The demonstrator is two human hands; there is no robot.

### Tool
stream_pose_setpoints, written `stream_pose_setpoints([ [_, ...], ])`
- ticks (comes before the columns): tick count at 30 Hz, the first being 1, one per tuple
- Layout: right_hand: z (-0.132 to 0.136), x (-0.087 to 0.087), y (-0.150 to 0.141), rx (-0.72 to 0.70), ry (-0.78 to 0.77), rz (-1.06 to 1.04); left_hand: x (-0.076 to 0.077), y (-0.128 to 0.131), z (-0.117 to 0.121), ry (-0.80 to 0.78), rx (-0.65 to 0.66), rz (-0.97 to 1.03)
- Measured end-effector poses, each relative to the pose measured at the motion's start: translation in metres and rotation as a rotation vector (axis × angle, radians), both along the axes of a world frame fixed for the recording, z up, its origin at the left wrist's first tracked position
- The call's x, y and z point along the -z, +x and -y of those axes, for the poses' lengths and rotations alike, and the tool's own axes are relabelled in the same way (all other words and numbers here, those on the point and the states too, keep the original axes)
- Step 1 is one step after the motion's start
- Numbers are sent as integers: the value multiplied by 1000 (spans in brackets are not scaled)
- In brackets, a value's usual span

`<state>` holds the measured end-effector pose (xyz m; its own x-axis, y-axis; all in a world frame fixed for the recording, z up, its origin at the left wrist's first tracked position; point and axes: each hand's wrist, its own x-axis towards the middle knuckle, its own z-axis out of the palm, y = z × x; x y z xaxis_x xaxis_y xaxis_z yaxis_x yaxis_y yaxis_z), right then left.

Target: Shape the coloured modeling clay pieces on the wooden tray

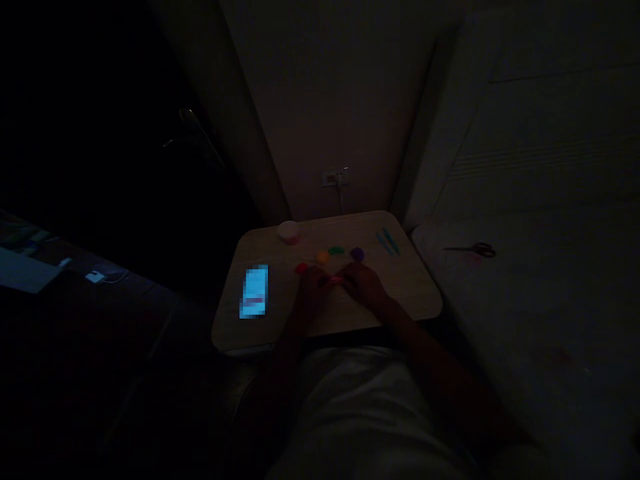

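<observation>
In dim light, my left hand (314, 283) and my right hand (361, 280) meet over the small table. Between their fingertips is a small pink piece of modelling clay (337, 280), both hands closed on it. Just beyond my left hand sits a red lump of clay (301, 268). An orange lump (323, 256), a green lump (337, 250) and a purple lump (357, 254) lie in a loose row past my fingers. The darkness hides the finer shape of the fingers.
On the wooden tabletop (280, 327) a lit phone (254, 293) lies at left. A round tub (289, 232) stands at the back left, and thin blue tools (388, 241) lie at the back right. Scissors (473, 250) rest on the pale surface to the right. A wall socket (335, 177) holds a plugged cable.
</observation>
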<state>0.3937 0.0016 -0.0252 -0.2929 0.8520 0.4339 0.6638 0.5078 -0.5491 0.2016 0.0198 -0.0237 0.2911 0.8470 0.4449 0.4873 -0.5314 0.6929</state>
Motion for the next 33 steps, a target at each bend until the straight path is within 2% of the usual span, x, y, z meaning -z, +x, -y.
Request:
stream_pose_setpoints([
  [3, 1, 0, 2, -23, -18, -124, -1, -1, 2, -56, 26, 28],
  [6, 3, -3, 2, 1, -80, -285, -2, -3, 2, -176, 30, 114],
  [9, 4, -5, 1, -21, -124, -359, -2, -5, 3, -245, 21, 186],
  [12, 4, -3, 2, -32, -149, -444, -3, -4, 4, -247, 48, 169],
  [15, 2, 0, 4, 61, -168, -539, -6, 0, 7, -163, 74, 110],
  [18, 1, 0, 5, 86, -107, -493, -12, 3, 10, -114, 87, 126],
  [22, 6, -7, 2, -8, -17, -349, -11, 4, 10, -109, 78, 85],
  [27, 9, -11, -1, -10, -64, -329, -3, 0, 6, -114, 51, 72],
  [30, 7, -8, -1, -37, -53, -281, -2, -1, 5, -80, 36, 55],
  [33, 5, -3, 1, -5, -51, -272, -3, 0, 5, -60, 37, 38],
])
